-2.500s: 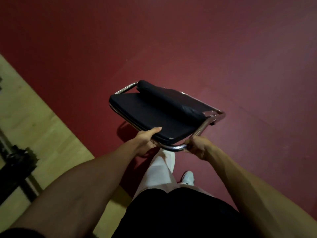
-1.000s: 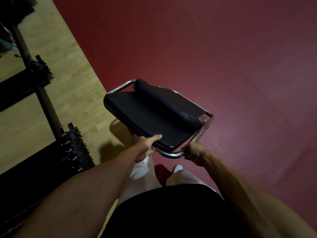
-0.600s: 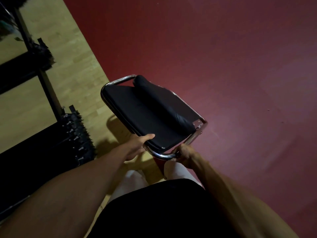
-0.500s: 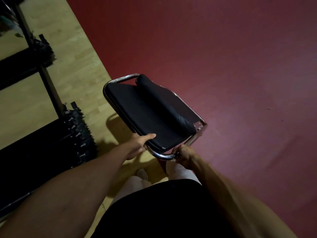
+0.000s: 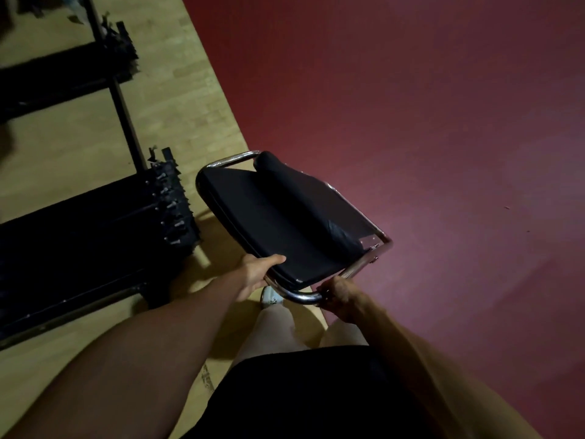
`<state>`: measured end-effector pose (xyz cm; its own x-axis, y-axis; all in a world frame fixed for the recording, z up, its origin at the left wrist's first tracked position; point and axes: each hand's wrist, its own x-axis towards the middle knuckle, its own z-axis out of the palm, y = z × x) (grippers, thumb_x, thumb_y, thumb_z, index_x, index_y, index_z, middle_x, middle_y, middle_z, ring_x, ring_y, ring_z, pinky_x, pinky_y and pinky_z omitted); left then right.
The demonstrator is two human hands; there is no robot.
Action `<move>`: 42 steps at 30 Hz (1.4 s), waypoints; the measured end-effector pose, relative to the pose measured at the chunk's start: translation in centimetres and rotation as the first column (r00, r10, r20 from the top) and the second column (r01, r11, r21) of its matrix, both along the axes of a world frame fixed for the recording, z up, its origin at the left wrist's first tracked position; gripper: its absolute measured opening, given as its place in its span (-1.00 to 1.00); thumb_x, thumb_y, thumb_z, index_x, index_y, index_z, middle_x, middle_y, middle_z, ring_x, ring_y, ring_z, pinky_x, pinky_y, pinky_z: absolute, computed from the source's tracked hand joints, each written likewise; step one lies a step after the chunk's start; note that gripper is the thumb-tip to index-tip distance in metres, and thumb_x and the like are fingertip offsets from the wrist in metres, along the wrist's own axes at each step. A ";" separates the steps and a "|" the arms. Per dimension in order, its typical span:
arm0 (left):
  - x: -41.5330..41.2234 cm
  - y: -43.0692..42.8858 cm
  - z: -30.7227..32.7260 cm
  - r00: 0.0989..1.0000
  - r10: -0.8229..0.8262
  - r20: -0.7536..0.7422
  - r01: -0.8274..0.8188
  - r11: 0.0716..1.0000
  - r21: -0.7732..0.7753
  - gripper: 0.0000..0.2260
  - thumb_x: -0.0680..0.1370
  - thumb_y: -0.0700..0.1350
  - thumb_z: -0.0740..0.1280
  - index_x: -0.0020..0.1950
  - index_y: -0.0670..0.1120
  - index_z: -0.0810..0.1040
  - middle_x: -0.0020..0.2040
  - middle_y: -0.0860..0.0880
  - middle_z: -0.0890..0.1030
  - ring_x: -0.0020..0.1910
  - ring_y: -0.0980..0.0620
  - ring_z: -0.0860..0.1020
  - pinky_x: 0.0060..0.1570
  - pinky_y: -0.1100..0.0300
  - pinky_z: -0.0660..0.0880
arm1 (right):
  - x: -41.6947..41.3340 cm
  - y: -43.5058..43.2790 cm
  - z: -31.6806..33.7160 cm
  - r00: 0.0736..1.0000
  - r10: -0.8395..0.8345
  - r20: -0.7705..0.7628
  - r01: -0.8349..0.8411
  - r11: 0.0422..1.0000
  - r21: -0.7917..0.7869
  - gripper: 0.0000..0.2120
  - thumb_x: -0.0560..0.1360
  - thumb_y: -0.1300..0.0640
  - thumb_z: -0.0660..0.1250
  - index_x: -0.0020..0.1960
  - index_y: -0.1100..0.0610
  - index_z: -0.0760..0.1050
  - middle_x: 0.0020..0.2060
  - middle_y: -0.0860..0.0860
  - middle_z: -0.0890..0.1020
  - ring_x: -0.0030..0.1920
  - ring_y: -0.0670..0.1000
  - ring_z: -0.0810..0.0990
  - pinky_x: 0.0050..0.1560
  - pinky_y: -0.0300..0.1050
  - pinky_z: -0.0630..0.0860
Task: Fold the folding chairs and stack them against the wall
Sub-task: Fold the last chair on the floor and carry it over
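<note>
I carry a folded chair (image 5: 278,217) with black padding and a chrome tube frame, held flat in front of me above the floor. My left hand (image 5: 258,274) grips its near left edge, thumb on top of the black seat pad. My right hand (image 5: 340,294) grips the chrome tube at the near right corner. The chair's far end points up and left, over the seam between wooden and red floor.
A row of black folded chairs (image 5: 95,245) lies stacked on the wooden floor (image 5: 177,99) at the left, with a black bar (image 5: 123,106) running back to another dark stack (image 5: 63,74). Red floor (image 5: 411,122) fills the right. My legs and a white shoe (image 5: 272,299) are below.
I have walked from the red floor toward the wooden floor. The stack of black chairs has come into view at the left and grown nearer. Both hands keep the same hold.
</note>
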<state>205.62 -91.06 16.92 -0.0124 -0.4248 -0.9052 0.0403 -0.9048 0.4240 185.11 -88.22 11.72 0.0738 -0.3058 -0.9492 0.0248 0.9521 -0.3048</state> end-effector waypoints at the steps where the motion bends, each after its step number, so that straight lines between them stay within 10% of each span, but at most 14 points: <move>1: -0.1 1.0 -0.1 1.000 0.025 -0.005 -0.025 1.000 0.006 -0.67 0.53 -0.14 0.43 0.24 -0.21 0.47 0.07 -0.10 0.63 0.02 -0.03 0.63 0.00 0.16 0.53 | -0.2 0.6 0.0 1.000 0.002 0.001 -0.002 1.000 -0.002 -0.75 0.50 0.34 0.21 0.17 0.25 0.45 0.01 0.18 0.53 -0.16 0.05 0.57 -0.33 -0.16 0.59; 19: -13.6 22.8 0.9 0.971 0.238 0.035 -0.239 0.971 0.026 -0.63 0.52 -0.17 0.43 0.29 -0.16 0.47 0.16 -0.15 0.62 0.09 -0.08 0.61 0.04 0.08 0.52 | -13.1 18.8 0.1 0.989 0.148 -0.015 -0.149 0.987 -0.055 -0.88 0.57 0.28 0.15 0.07 0.19 0.42 -0.19 0.06 0.52 -0.26 -0.01 0.53 -0.31 -0.19 0.55; 37: -3.2 40.8 0.7 0.991 0.108 0.085 -0.111 0.993 0.034 -0.65 0.46 -0.18 0.48 0.20 -0.21 0.51 0.08 -0.16 0.65 -0.09 -0.08 0.65 -0.17 0.15 0.53 | -1.6 39.8 2.8 0.986 -0.062 -0.156 0.063 0.998 0.004 -0.87 0.45 0.46 0.26 -0.19 0.28 0.40 -0.36 0.14 0.43 -0.48 0.02 0.52 -0.53 -0.22 0.47; 42: -2.8 46.2 1.6 0.987 0.102 0.126 -0.110 0.992 0.055 -0.71 0.46 -0.19 0.47 0.13 -0.19 0.52 -0.02 -0.14 0.66 -0.13 -0.06 0.65 -0.22 0.17 0.53 | -1.2 45.5 3.8 0.991 -0.023 -0.129 0.026 0.999 0.024 -0.93 0.46 0.44 0.27 -0.20 0.35 0.46 -0.33 0.18 0.52 -0.38 0.08 0.56 -0.31 -0.10 0.54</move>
<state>202.84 -44.86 18.57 0.1425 -0.3608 -0.9217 0.0882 -0.9229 0.3749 183.92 -42.77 15.57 -0.0569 -0.2816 -0.9579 0.0102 0.9592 -0.2826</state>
